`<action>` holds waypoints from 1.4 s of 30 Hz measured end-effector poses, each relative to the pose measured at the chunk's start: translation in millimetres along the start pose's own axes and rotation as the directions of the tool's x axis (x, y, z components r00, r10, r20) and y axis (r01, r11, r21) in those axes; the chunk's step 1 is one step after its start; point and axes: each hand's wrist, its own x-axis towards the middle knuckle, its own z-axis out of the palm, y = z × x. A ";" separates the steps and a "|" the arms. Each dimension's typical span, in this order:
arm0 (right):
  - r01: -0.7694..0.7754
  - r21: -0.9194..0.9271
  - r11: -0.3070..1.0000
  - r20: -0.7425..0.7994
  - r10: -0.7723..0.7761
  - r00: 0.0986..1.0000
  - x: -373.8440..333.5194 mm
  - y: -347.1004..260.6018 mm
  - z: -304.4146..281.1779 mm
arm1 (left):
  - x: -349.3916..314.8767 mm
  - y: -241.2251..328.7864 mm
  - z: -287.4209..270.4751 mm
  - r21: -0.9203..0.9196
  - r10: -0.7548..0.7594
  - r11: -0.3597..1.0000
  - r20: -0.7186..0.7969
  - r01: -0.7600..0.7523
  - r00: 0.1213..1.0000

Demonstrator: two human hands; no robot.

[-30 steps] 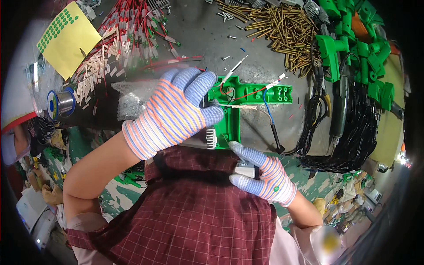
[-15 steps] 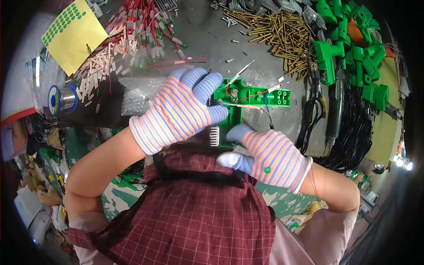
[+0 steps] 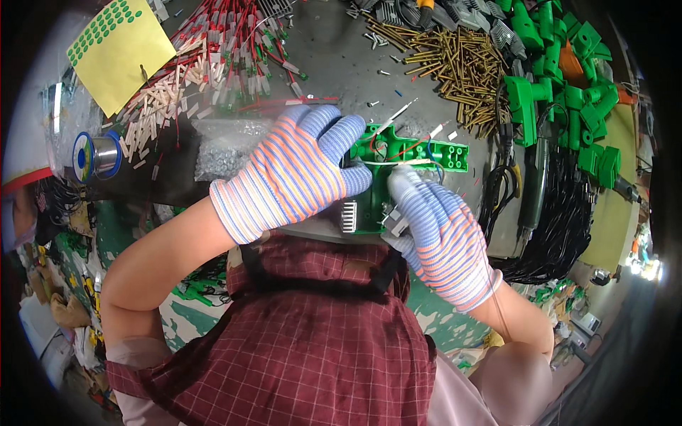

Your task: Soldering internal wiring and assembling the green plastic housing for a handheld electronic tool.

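Both hands wear striped knit gloves. My left hand (image 3: 291, 167) is closed on the left side of an open green plastic housing (image 3: 458, 157), its fingertips curled over the edge. Red, white and blue wires (image 3: 408, 151) lie in and across the housing's upper part. A white comb-like slotted piece (image 3: 349, 216) shows at its lower left. My right hand (image 3: 444, 231) reaches over the lower part, fingertips close to a pale wire. By its thumb is a small grey block-shaped part (image 3: 395, 221), which the hand appears to hold; the fingers partly hide it.
A clear bag of small grey pieces (image 3: 220, 153) lies beside my left hand, a solder spool (image 3: 99, 156) farther left. Red-wired parts (image 3: 241, 50), brass-coloured rods (image 3: 462, 74) and green housings (image 3: 561, 78) are piled at the back. Black cables (image 3: 561, 213) lie at right.
My right hand has moved up and inward over the housing, its fingers now at the wires. The small grey part now shows beside its thumb. My left hand stays nearly still.
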 end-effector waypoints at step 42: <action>0.056 0.220 0.974 -0.356 0.027 0.934 -20.9 6.6 54.4 | 5.4 -5.7 -3.1 0.005 0.044 0.999 -0.020 -0.044 0.999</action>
